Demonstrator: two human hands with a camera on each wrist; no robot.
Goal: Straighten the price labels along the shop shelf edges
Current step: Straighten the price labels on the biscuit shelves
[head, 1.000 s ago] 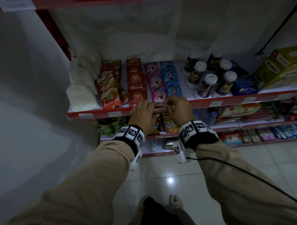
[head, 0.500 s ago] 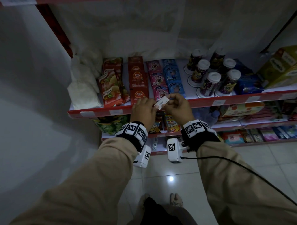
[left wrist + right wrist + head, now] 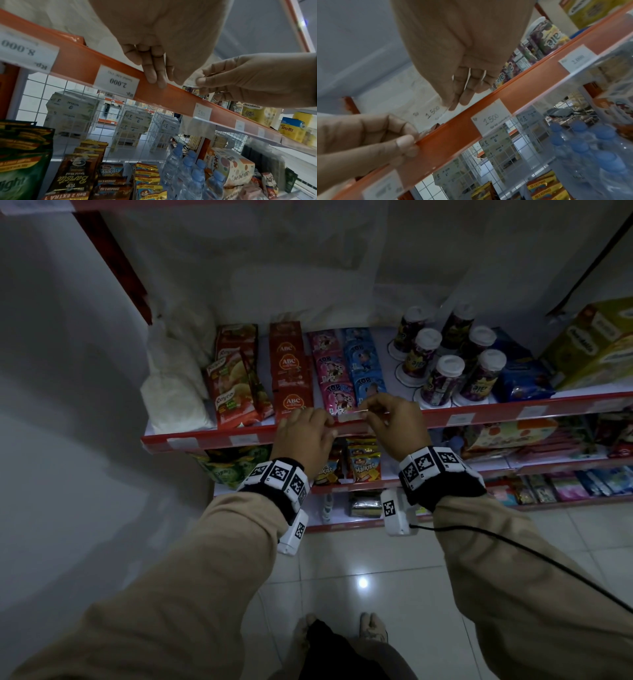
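Note:
A loose white price label (image 3: 351, 416) marked 1.500 (image 3: 431, 113) lies level along the top of the red shelf edge strip (image 3: 442, 414). My right hand (image 3: 368, 411) pinches the label's right end between thumb and fingertips (image 3: 453, 104). My left hand (image 3: 327, 424) grips the strip just left of the label, thumb under it and fingers (image 3: 154, 75) curled over its clear plastic lip. Other labels sit in the strip: a 2.000 label (image 3: 116, 81) and an 8.000 label (image 3: 25, 50) to the left, a second 1.500 label (image 3: 491, 119) to the right.
Sachet packs (image 3: 291, 371) and lidded cups (image 3: 442, 378) stand on the shelf right behind the hands. Biscuit packs (image 3: 363, 465) and water bottles (image 3: 188, 175) fill the shelves below. A grey wall (image 3: 68, 405) closes the left side. Tiled floor (image 3: 342, 577) lies underfoot.
Half a second ago the label was held tilted above the strip between both hands. It has come down level onto the shelf edge, and my left hand has shifted onto the strip.

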